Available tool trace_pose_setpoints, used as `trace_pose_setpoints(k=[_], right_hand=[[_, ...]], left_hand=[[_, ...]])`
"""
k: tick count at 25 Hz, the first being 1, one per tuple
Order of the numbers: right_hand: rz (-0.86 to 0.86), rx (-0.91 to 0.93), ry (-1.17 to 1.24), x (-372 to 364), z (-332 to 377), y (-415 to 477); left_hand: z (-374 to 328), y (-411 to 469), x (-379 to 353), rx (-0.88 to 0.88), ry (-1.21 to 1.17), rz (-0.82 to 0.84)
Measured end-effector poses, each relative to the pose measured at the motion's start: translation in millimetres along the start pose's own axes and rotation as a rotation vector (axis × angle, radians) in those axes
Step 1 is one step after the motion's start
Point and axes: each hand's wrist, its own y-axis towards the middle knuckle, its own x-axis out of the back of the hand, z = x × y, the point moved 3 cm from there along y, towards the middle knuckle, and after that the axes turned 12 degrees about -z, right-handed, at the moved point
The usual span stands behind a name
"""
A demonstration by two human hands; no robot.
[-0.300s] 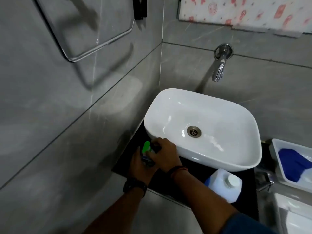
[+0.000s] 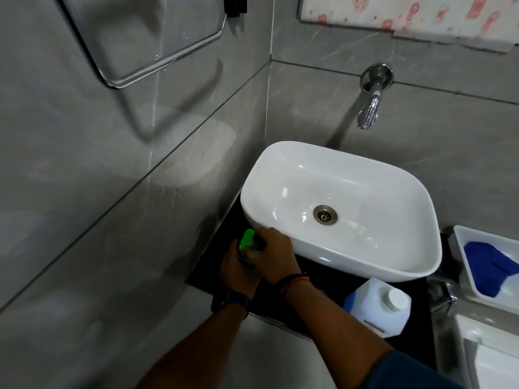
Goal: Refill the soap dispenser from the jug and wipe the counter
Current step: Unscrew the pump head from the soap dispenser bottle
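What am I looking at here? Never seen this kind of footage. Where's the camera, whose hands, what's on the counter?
No machine here: a person wears one wide-angle camera on the head, looking down at their own bare hands. Both hands grip a soap dispenser with a green pump top: the left hand, wristwatch on that arm, holds the body; the right hand covers the top. It sits on a black counter in front of the left end of a white basin. A capped white jug stands on the counter in front of the basin. At right, a white tray holds a blue cloth.

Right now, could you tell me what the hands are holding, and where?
Both grip the soap dispenser: right hand over its green pump top, left hand around the body below.
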Motion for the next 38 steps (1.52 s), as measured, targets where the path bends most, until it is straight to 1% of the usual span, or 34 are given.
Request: trace_pose_setpoints(k=[1, 2, 4, 6, 9, 11, 13, 16, 19, 21, 24, 27, 29, 32, 35, 38], right_hand=[[0.017, 0.019, 0.0, 2, 2, 1], [0.049, 0.038, 0.017, 3, 3, 1], [0.123, 0.068, 0.035, 6, 5, 3], [0.156, 0.082, 0.022, 7, 7, 4], [0.106, 0.001, 0.009, 8, 8, 5], [0.063, -0.051, 0.075, 9, 9, 3], [0.057, -0.048, 0.15, 8, 11, -1], [0.025, -0.102, 0.169, 9, 10, -4], [0.027, -0.108, 0.253, 8, 12, -4], [0.013, -0.099, 0.252, 6, 13, -6], [-0.026, -0.162, 0.28, 5, 9, -7], [-0.018, -0.126, 0.323, 2, 8, -6], [-0.013, -0.146, 0.308, 0, 7, -6], [0.038, -0.153, 0.314, -6, 6, -7], [0.012, -0.16, 0.293, -4, 3, -6], [0.034, -0.175, 0.335, -2, 2, -5]], left_hand=[[-4, 0, 0, -0.017, 0.023, 0.05], [-4, 1, -1, -0.037, 0.081, 0.06], [-6, 5, 2, -0.068, 0.144, 0.022], [-7, 4, 6, -0.061, 0.116, 0.025], [-10, 4, 6, -0.09, 0.136, 0.024], [-10, 5, 6, -0.087, 0.114, -0.006], [-9, 5, 6, -0.107, 0.128, -0.024], [-9, 3, 5, -0.134, 0.186, -0.014], [-10, 3, 5, -0.119, 0.157, -0.029], [-10, 1, 6, -0.119, 0.146, -0.033], [-10, 1, 6, -0.113, 0.123, -0.025], [-11, 0, 8, -0.111, 0.103, -0.038], [-12, -1, 9, -0.12, 0.112, -0.026], [-12, -2, 10, -0.08, 0.059, -0.002], [-13, -2, 9, -0.089, 0.106, 0.018], [-14, -2, 10, -0.036, 0.032, 0.013]])
